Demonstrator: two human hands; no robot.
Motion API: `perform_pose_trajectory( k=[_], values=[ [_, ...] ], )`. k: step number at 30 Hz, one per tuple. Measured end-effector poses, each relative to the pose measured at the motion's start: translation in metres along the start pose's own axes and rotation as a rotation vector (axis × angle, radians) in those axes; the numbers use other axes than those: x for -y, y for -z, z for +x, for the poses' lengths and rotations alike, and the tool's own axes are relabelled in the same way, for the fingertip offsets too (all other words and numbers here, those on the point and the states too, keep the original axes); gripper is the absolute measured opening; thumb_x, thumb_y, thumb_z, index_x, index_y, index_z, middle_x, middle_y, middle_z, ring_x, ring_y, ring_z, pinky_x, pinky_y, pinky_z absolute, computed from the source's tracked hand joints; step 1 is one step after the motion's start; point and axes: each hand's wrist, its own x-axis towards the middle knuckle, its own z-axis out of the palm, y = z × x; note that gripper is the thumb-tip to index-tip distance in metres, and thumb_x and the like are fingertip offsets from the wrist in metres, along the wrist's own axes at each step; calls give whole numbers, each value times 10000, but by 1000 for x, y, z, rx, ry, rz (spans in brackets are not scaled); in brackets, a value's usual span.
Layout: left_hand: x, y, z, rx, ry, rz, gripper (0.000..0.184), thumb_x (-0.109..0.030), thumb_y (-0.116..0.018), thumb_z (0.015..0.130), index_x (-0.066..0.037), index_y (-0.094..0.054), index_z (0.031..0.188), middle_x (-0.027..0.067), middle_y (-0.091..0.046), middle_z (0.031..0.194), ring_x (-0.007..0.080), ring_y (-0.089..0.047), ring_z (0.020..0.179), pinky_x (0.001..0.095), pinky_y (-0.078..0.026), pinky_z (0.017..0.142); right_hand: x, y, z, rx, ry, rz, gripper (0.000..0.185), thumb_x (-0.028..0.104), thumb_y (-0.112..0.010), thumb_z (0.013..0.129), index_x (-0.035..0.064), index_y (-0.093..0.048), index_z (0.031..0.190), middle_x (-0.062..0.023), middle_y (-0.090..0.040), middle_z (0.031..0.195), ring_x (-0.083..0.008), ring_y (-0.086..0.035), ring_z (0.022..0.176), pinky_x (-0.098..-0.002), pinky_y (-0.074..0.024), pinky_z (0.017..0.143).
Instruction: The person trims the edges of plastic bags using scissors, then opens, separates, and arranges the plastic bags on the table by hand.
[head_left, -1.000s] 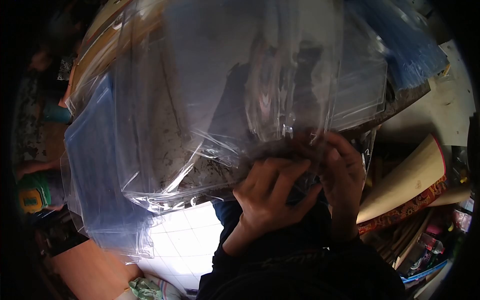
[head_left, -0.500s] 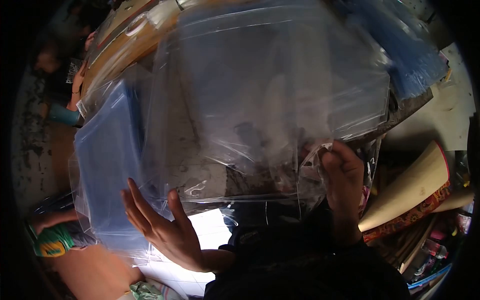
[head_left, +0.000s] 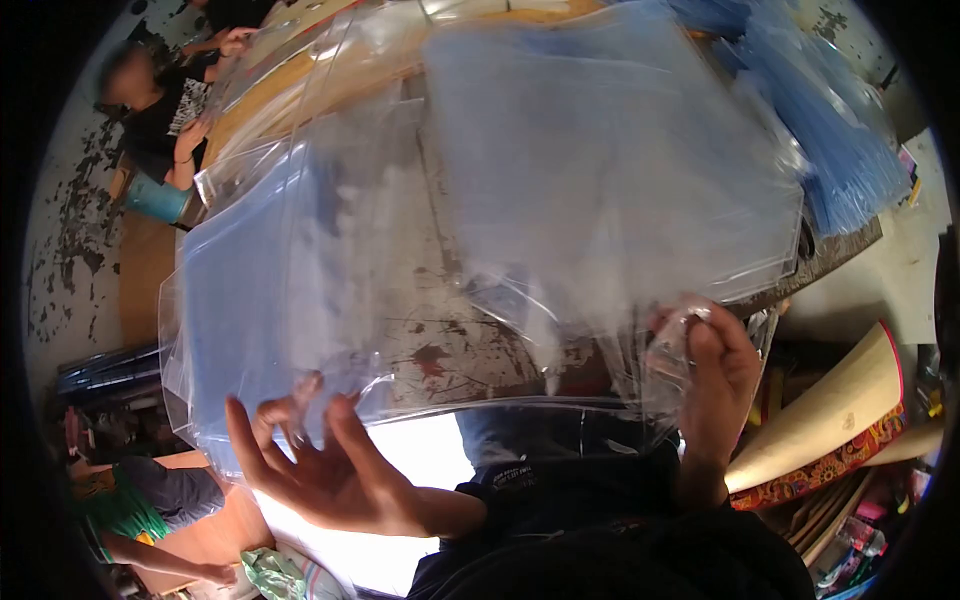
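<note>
A large clear plastic sheet [head_left: 520, 398] stretches between my hands over the worn table. My right hand [head_left: 720, 380] is closed on the bunched corner of this sheet. At the sheet's left end, my left hand [head_left: 320, 460] has its thumb and fingers apart, near the lower edge of a bluish stack of plastic [head_left: 235, 300]. Whether the left fingers touch the film cannot be made out. Another broad pile of clear plastic [head_left: 620, 170] lies on the table beyond my hands.
Folded blue plastic [head_left: 840, 150] lies at the back right. Rolled material [head_left: 830, 410] stands beside the table at right. A person [head_left: 150, 110] is at the far left; another, in green [head_left: 130, 500], is at lower left. A green and white sack [head_left: 275, 575] lies on the floor.
My left hand has moved from beside my right hand to the left, and its fingers have spread. The sheet is now drawn out sideways. My right hand keeps its corner.
</note>
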Motion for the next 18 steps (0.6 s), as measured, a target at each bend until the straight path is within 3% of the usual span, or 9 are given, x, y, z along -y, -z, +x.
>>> perform_pose_trajectory(
  k=[3,5,6,7,9,11,15,17,18],
  values=[
    [-6,-5,-19,-20,-123,-156,496,-28,-615,769,49,-392,1204,111,-512,848,202,-568,774,258,-514,571,23,11,-3,-3,227,-109,299,112,-537,856,-50,-511,1106,-164,-613,930,-197,-612,819,-308,-516,727],
    [4,3,-15,374,-221,-346,468,-29,-621,741,102,-390,1126,145,-503,863,175,-535,729,267,-467,662,38,10,2,-148,291,-169,354,122,-543,851,-45,-482,1157,-177,-612,920,-214,-616,820,-318,-511,763],
    [5,-4,-28,379,-122,-533,433,-96,-619,753,117,-414,1070,161,-506,850,169,-520,709,252,-442,634,45,7,6,-237,296,-272,392,109,-538,850,-30,-455,1208,-110,-624,822,-104,-574,690,-213,-461,648],
    [10,-5,-23,482,-117,-521,417,-158,-605,772,124,-435,1027,148,-500,860,165,-502,729,243,-410,644,46,10,9,-237,299,-275,392,109,-538,850,-30,-455,1208,-110,-624,822,-104,-574,690,-213,-461,648],
    [-4,-13,-36,378,251,-759,487,-275,-579,792,126,-444,1032,126,-489,866,160,-487,760,240,-383,668,44,16,14,-167,321,-373,406,96,-534,848,-17,-448,1228,2,-519,678,-34,-402,582,-183,-294,551],
    [-8,-12,-31,430,394,-781,557,-338,-573,783,126,-433,1059,120,-483,870,153,-481,770,242,-378,675,39,18,16,-133,327,-415,400,78,-527,845,-8,-459,1230,101,-383,561,5,-231,511,-185,-139,494],
    [-1,-7,-26,539,763,-931,750,-495,-567,726,104,-397,1143,117,-474,877,148,-471,756,260,-377,670,29,29,18,-123,210,-532,316,53,-512,847,0,-536,1158,115,-296,586,8,-227,518,-171,-137,498],
    [1,-7,-25,531,782,-928,788,-528,-577,694,76,-389,1164,113,-472,888,156,-464,763,270,-367,675,32,32,18,-95,191,-467,305,1,-509,840,-42,-522,1141,-3,-593,835,14,-378,626,-120,-264,551],
    [1,-7,-25,527,801,-906,794,-542,-569,690,68,-390,1166,109,-472,891,160,-461,773,272,-360,678,32,33,17,-77,173,-456,308,-4,-509,837,-40,-521,1142,-15,-600,880,27,-370,622,-118,-241,532]
  ],
)
